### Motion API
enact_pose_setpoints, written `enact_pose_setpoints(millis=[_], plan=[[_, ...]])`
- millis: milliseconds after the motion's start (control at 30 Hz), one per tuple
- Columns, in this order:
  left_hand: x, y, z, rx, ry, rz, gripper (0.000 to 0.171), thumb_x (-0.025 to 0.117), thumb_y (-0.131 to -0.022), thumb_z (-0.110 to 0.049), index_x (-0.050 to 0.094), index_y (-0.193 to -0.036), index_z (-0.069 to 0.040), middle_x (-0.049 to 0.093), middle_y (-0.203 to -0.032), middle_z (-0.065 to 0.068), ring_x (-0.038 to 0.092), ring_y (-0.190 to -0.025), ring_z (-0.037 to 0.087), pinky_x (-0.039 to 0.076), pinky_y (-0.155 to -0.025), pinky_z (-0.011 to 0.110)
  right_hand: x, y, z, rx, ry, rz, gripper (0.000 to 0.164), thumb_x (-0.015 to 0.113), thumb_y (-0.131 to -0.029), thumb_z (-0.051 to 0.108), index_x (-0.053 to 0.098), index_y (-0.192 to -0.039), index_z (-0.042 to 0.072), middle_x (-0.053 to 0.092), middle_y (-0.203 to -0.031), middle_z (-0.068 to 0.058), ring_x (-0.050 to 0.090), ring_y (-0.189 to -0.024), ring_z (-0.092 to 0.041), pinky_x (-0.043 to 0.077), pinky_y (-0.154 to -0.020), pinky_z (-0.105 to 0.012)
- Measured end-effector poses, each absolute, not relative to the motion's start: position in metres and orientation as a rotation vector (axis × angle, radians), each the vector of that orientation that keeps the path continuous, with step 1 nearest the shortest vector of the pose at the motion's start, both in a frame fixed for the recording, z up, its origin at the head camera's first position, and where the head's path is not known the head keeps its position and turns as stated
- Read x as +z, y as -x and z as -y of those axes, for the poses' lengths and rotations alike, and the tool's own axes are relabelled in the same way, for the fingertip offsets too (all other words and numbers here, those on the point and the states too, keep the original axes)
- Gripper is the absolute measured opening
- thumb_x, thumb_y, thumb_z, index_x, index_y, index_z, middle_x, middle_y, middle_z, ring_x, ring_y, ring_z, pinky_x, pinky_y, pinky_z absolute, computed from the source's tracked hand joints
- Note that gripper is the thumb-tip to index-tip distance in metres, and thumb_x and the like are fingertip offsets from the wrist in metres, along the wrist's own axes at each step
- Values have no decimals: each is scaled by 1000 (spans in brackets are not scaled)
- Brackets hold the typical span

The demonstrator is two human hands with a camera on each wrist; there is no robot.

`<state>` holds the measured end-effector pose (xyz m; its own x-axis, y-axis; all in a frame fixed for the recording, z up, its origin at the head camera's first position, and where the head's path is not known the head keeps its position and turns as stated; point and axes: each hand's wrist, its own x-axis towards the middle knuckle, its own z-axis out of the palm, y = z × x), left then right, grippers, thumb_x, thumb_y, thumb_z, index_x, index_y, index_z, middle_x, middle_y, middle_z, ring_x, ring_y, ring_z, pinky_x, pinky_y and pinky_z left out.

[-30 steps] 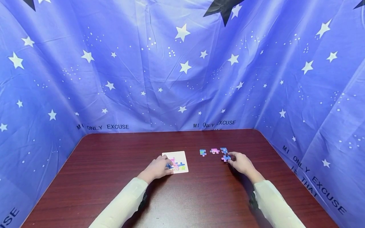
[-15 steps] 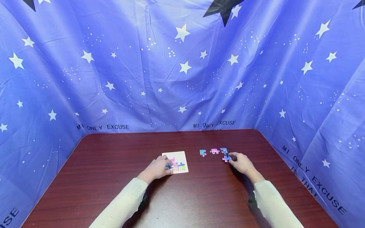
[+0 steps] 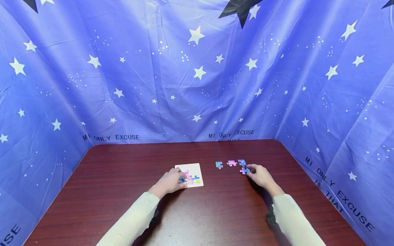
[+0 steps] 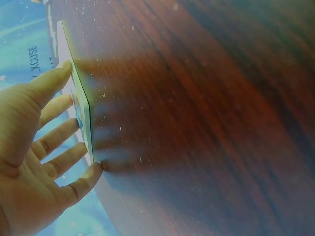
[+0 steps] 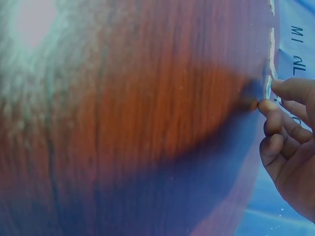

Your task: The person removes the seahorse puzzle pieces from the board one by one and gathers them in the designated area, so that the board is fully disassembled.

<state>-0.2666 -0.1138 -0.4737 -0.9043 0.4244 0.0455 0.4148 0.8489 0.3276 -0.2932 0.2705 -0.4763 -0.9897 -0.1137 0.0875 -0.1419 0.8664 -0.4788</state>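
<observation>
One puzzle piece [image 3: 244, 171]: being pinched, right edge, by the right hand [image 3: 260, 175].
Board [image 3: 195, 167]: seen well left of that pinch, touched by the left hand [image 3: 168, 181], fingers apart.

The far cloth [image 3: 172, 85] is patterned with white stars and black lettering on blue-violet. The table [image 3: 197, 218] is grained dark reddish brown. The board [image 3: 194, 166] is bordered white and printed pink, blue and yellow-green. The left piece [image 3: 219, 164] is coloured blue, green and pink; the middle piece [image 3: 232, 163], pink; the far right piece [image 3: 241, 162], blue and white; the near right piece [image 3: 243, 171], blue and pink. The sleeves [image 3: 133, 217] are coloured cream.
</observation>
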Motion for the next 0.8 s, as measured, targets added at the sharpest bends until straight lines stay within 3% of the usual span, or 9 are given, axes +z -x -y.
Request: enact_pose_setpoints(millis=[267,800], plan=[[-474,267,114,518,-687,-2997,29,72,-79,-34,68,-100,-15,57,-103,2,50,-92,20,44,-79,46,-480,298,-270,840,-221,2941,32,64,-84,10,62,-113,-4,58,-76,-5,50,-69,-16,40,-66,-30],[-475,270,113,515,-673,-2982,29,72,-79,-35,68,-99,-15,56,-101,2,49,-92,20,43,-80,47,-488,303,-273,1075,-116,2932,34,60,-87,8,58,-119,-6,44,-65,-1,42,-61,-14,33,-57,-25]])
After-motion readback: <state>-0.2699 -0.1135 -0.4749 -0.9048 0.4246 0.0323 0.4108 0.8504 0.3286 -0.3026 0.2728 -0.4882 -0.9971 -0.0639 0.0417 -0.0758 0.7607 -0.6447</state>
